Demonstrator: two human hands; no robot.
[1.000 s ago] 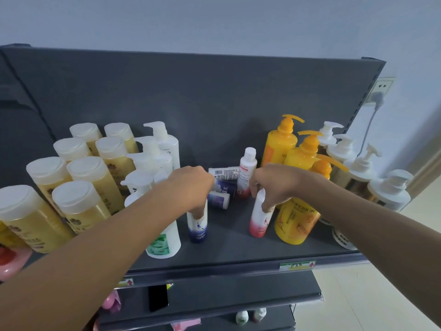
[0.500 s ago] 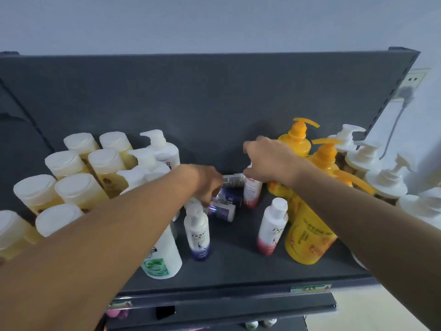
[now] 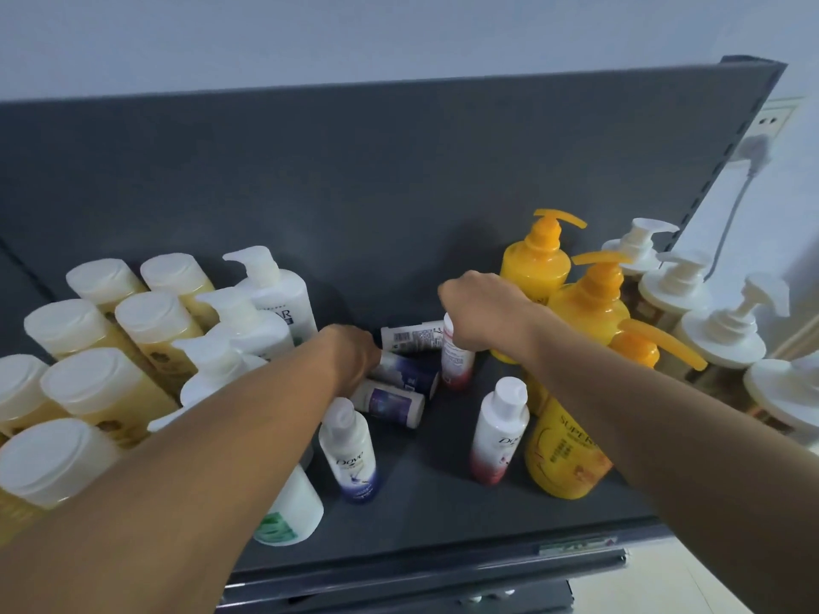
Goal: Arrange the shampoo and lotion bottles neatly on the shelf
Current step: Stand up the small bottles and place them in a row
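Observation:
On the dark shelf (image 3: pixel 443 529) my right hand (image 3: pixel 483 312) grips the cap of a small red and white bottle (image 3: pixel 456 363), which stands upright by the back panel. My left hand (image 3: pixel 354 358) curls down over the end of a blue and white bottle (image 3: pixel 410 376) lying on its side; its fingertips are hidden. A second blue bottle (image 3: pixel 392 403) and a white barcode bottle (image 3: pixel 412 336) also lie there. In front, a blue Dove bottle (image 3: pixel 352 456) and a red Dove bottle (image 3: pixel 498 432) stand upright.
Yellow flat-capped bottles (image 3: pixel 97 392) and white pump bottles (image 3: pixel 266 299) crowd the left. Yellow pump bottles (image 3: pixel 569 449) and white-pump jars (image 3: pixel 718 334) fill the right. A dark back panel (image 3: pixel 354 170) closes the rear. A wall socket with a plug (image 3: pixel 762 139) sits at right.
Both hands let go of the two Dove bottles at the front and reached back. The right hand took the rear red bottle's cap; the left went down onto the lying blue bottles.

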